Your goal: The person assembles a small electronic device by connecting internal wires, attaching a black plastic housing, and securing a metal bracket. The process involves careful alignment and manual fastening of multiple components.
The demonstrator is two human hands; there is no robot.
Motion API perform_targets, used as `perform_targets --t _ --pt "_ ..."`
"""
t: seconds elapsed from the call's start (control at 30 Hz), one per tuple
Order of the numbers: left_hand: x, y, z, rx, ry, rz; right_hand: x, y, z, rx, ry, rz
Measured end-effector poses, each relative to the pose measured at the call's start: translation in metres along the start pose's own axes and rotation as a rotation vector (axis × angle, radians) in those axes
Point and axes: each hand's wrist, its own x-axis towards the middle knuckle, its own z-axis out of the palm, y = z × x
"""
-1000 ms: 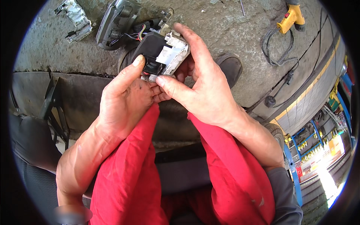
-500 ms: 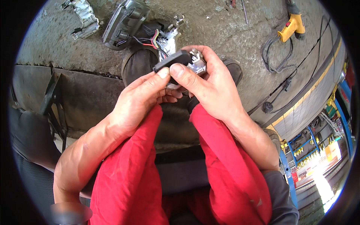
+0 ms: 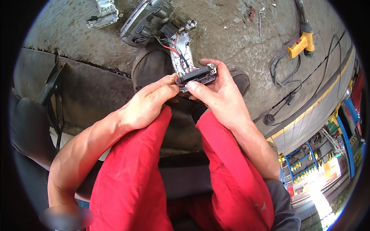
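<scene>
Silvery metal, open housing (image 3: 187, 49), centre of frame, just above the hands. Red and dark wires (image 3: 177, 53) run inside it, from a grey casing (image 3: 144, 24) at upper centre-left. Black module (image 3: 195, 75) lies across the housing's lower end, mid-frame; cannot tell whether it is seated.

Right hand (image 3: 224, 99): curled partly closed round the module's right end, thumb on the near edge, other fingers mostly hidden behind. Left hand (image 3: 148, 103): fingers drawn close together, tips against the left end; how firmly they pinch, cannot tell.

Upper left: loose metal piece (image 3: 105, 17). Upper right: yellow tool (image 3: 301, 45), cable beside it; thin metal rod (image 3: 260, 26) left of that.
</scene>
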Motion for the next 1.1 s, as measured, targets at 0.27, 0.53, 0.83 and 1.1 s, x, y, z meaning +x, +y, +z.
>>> perform_targets --t 0.27,0.53,0.83,1.1 --pt "-0.001 0.001 -0.009 -0.034 0.068 0.0 0.011 0.011 -0.008 0.292 -0.089 0.095" --pt "0.007 0.003 -0.024 -0.233 0.059 -0.087 0.012 0.018 -0.006 0.291 -0.122 0.057" --pt "0.02 0.024 -0.033 -0.315 0.056 -0.256 0.013 0.022 -0.007 0.339 -0.138 0.042" --pt "0.02 0.028 -0.031 -0.276 0.083 -0.298 0.017 0.028 -0.009 0.321 -0.139 0.04"
